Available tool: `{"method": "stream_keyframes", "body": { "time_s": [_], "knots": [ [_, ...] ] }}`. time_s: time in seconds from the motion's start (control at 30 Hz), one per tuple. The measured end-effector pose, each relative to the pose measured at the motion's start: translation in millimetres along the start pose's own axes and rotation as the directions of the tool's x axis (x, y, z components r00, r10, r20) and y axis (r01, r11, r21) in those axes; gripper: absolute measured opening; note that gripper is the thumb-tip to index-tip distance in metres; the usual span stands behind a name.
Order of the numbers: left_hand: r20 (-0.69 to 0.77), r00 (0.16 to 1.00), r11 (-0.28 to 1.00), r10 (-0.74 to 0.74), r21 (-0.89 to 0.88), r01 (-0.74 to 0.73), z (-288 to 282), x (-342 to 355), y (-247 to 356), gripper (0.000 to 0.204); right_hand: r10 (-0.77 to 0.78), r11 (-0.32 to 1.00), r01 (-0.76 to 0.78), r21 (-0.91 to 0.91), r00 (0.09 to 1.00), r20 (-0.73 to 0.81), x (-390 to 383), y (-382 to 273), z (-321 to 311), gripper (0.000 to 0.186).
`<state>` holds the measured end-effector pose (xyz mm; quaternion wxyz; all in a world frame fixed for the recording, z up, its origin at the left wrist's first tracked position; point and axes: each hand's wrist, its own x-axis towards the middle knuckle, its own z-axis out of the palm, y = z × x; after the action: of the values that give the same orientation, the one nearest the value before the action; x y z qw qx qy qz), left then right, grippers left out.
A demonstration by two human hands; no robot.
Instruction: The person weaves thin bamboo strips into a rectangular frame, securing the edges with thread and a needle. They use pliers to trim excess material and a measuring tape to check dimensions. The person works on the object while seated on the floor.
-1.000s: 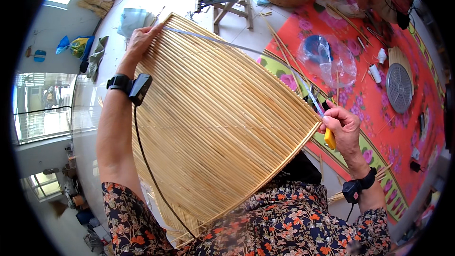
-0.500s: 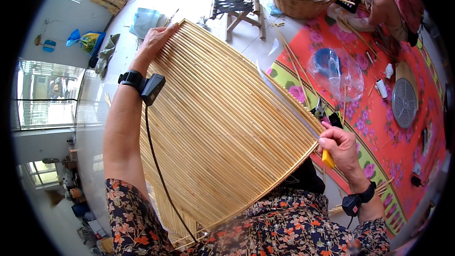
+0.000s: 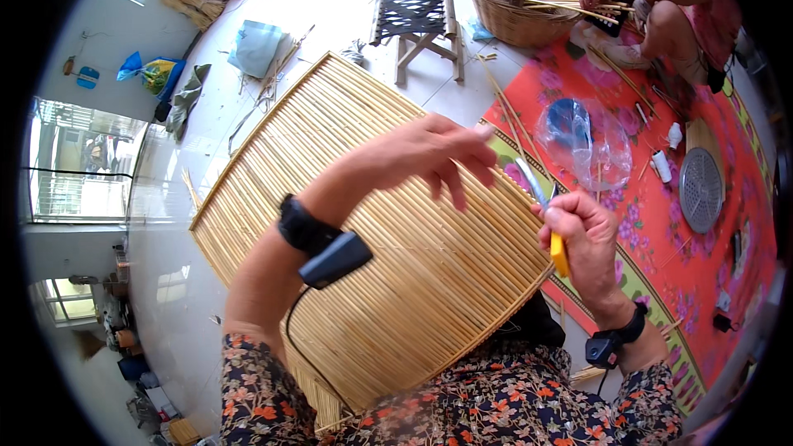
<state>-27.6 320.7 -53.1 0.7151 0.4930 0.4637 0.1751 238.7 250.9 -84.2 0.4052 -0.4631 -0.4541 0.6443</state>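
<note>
A large panel of straw-coloured stalks (image 3: 396,281), laid side by side and bound along its edges, lies slanted across my lap. My left hand (image 3: 434,153) hangs over its upper right part, fingers apart and holding nothing. At the panel's right corner my right hand (image 3: 581,231) is closed round a yellow-handled knife (image 3: 559,254). The knife's slim, pale, curved blade points up and left, toward my left fingertips, with a gap between them. Both wrists wear black straps with small devices.
A red flowered mat (image 3: 652,206) on the right holds a clear plastic bag (image 3: 607,153), white thread spools (image 3: 661,165) and a round grey perforated disc (image 3: 702,190). A folding stool (image 3: 413,12) and wicker basket (image 3: 516,12) stand beyond. Another person (image 3: 686,16) crouches there, holding stalks.
My left hand has let go of the panel's far corner and swung right and nearer. The panel's far edge has tipped lower. The knife has lifted off the right edge.
</note>
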Motion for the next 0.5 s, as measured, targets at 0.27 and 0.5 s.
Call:
{"method": "stream_keyframes", "body": {
  "time_s": [0.27,0.5],
  "knots": [
    [-0.093,0.978,0.819,0.188,-0.534,-0.208,7,36,-12,0.048,-0.032,0.988,0.051,-0.144,0.991,0.129,-20,22,-3,0.008],
    [-0.45,0.874,0.796,0.187,-0.452,-0.403,-69,35,-20,0.03,-0.153,0.942,0.213,-0.257,0.96,0.235,-30,28,-14,0.003]
  ]
}}
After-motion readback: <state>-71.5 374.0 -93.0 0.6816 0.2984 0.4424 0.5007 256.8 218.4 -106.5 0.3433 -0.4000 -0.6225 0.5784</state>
